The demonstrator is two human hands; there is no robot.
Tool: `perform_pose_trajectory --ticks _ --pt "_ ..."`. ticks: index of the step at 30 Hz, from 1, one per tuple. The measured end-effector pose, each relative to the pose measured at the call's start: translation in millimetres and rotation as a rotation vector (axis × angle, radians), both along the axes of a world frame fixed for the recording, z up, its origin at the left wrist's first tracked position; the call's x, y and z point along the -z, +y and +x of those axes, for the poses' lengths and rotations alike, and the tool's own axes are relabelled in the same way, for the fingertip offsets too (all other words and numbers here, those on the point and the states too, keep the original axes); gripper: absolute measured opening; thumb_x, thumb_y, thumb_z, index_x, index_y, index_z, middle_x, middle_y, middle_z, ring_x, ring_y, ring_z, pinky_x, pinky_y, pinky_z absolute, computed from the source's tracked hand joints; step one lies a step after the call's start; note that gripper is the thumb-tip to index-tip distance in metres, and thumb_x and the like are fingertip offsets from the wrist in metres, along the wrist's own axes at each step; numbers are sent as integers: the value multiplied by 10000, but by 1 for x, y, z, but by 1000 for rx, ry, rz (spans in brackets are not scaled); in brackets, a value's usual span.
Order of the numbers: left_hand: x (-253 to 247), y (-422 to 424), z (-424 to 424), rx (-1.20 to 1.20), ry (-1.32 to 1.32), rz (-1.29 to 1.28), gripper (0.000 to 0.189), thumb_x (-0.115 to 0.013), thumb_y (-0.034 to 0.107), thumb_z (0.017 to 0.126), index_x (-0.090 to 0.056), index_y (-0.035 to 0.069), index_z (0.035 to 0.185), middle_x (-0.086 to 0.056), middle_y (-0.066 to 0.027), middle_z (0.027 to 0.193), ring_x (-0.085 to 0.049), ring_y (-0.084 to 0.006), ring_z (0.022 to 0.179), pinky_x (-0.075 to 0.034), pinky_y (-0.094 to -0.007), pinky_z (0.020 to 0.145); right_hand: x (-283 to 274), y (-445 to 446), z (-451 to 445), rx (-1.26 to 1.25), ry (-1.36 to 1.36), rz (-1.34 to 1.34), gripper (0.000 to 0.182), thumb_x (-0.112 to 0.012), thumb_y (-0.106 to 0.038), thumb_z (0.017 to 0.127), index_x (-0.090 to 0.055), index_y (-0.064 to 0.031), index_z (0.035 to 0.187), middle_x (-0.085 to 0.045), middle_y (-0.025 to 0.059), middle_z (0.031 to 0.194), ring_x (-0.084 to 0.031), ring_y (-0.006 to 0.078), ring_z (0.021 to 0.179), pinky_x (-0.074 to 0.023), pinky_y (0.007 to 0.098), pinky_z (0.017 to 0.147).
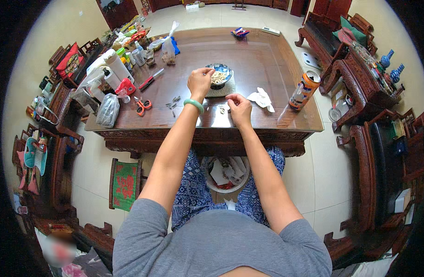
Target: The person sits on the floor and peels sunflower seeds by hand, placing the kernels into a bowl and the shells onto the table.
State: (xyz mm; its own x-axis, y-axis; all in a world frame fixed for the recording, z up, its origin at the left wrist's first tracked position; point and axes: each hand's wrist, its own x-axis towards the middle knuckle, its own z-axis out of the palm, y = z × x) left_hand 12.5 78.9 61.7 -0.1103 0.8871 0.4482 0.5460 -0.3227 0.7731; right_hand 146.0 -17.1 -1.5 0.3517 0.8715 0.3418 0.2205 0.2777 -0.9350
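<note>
A blue patterned bowl [224, 70] of pale seeds [218, 78] stands on a light textured mat [226, 89] on the wooden table. My left hand [200, 82], a green bangle at its wrist, is at the bowl's left rim with thumb and fingertips together. Any small thing between them is too small to make out. Nearer to me, my right hand [241, 110] hovers over the table with curled fingers; whether it holds something cannot be seen. Beside its fingertips lie a few small shells or seeds [222, 109]. More dark seeds or shells [173, 101] are scattered left of my left wrist.
Orange-handled scissors [142, 106], a red-handled knife [151, 80], bottles [118, 65] and plastic bags [108, 110] crowd the table's left. Crumpled tissue [262, 99] and an orange can [304, 90] stand right. A waste bin [225, 188] sits between my knees.
</note>
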Motion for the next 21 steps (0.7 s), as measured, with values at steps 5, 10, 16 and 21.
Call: perform_pose_trajectory --ticks 5,10,16,21 --pt "10 -37 1 463 -555 -343 185 -595 14 851 -701 7 1002 -685 -44 865 -537 -68 650 -447 -208 604 -16 -15 0 46 -132 201 277 -555 -105 845 -626 -30 1102 -579 121 1008 -582 193 826 -496 309 706" --pt "14 -73 -8 673 -574 -557 354 -522 -98 815 -619 -12 1144 -643 -102 1088 -597 -190 1015 -478 -303 891 -23 -35 -7 105 -365 371 313 -663 -157 804 -650 -119 1114 -516 87 1096 -479 251 983 -422 357 865" --pt "5 -112 -11 804 -545 -605 360 -490 -111 821 -601 -21 1151 -621 -90 1144 -573 -173 1050 -468 -305 908 -38 -59 -20 120 -360 394 271 -767 -144 677 -729 -164 944 -560 32 1066 -460 233 988 -418 353 839" --pt "18 -123 -14 822 -515 -563 376 -465 -100 822 -587 -36 1172 -611 -109 1176 -586 -166 1034 -474 -316 902 -38 -66 -25 162 -396 452 205 -765 -135 671 -743 -173 871 -580 28 1038 -462 235 1007 -396 360 856"
